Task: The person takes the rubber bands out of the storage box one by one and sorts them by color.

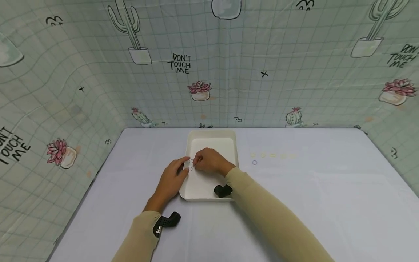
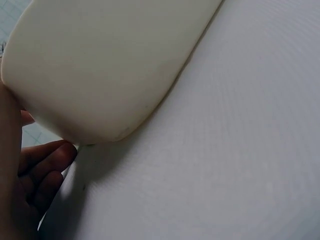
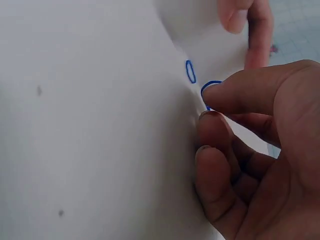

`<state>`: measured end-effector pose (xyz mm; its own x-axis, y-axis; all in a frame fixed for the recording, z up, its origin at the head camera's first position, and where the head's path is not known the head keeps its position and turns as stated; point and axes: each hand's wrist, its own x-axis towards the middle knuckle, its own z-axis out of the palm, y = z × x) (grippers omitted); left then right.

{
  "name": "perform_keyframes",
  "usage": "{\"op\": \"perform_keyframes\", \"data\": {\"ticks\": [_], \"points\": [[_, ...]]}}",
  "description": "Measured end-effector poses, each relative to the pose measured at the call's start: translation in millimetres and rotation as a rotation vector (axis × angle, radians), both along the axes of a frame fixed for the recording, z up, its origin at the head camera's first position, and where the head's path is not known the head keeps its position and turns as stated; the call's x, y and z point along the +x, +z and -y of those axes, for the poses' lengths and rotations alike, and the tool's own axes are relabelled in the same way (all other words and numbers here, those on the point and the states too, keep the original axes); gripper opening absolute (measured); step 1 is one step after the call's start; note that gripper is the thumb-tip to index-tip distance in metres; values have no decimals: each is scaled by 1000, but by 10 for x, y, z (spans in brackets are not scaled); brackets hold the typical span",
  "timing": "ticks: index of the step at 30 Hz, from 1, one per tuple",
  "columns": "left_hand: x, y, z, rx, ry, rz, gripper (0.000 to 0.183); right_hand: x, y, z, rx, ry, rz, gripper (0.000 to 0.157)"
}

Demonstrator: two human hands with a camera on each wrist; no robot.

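A white rectangular tray [image 1: 209, 195] lies on the table. My left hand [image 1: 171, 178] holds its left rim, with fingertips over the edge; in the left wrist view some of its fingers [image 2: 50, 162] are curled below the tray's outer side. Reaching into the tray, my right hand [image 1: 211, 162] is at the left wall. In the right wrist view, its thumb and index finger pinch a thin blue ring [image 3: 204, 89]. A second blue ring [image 3: 190, 71] sits against the tray wall close by, near the left hand's fingertip.
To the right of the tray, several pale yellow rings [image 1: 263, 155] lie in a row on the white table [image 1: 314, 211]. Just below that row is a single bluish ring [image 1: 252, 163]. A patterned cloth [image 1: 248, 94] hangs behind and beside the table.
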<state>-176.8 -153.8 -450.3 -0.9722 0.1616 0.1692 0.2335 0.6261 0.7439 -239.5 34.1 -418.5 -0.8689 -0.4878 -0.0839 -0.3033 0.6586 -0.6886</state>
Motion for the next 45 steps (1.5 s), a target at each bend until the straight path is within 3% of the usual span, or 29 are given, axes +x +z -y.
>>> {"op": "perform_keyframes", "data": {"ticks": [7, 18, 30, 37, 45], "points": [[32, 7, 4, 14, 11, 41, 43, 54, 117, -111, -115, -61, 127, 8], [-17, 22, -31, 9, 12, 48, 43, 206, 328, -455, -327, -138, 157, 18], [-24, 56, 24, 19, -13, 40, 44, 382, 231, -664, -504, -317, 157, 19], [-30, 45, -14, 24, -4, 40, 44, 383, 212, -846, -600, -318, 141, 21], [45, 35, -45, 20, 8, 65, 45, 446, 154, -1209, -614, -415, 82, 24]]}}
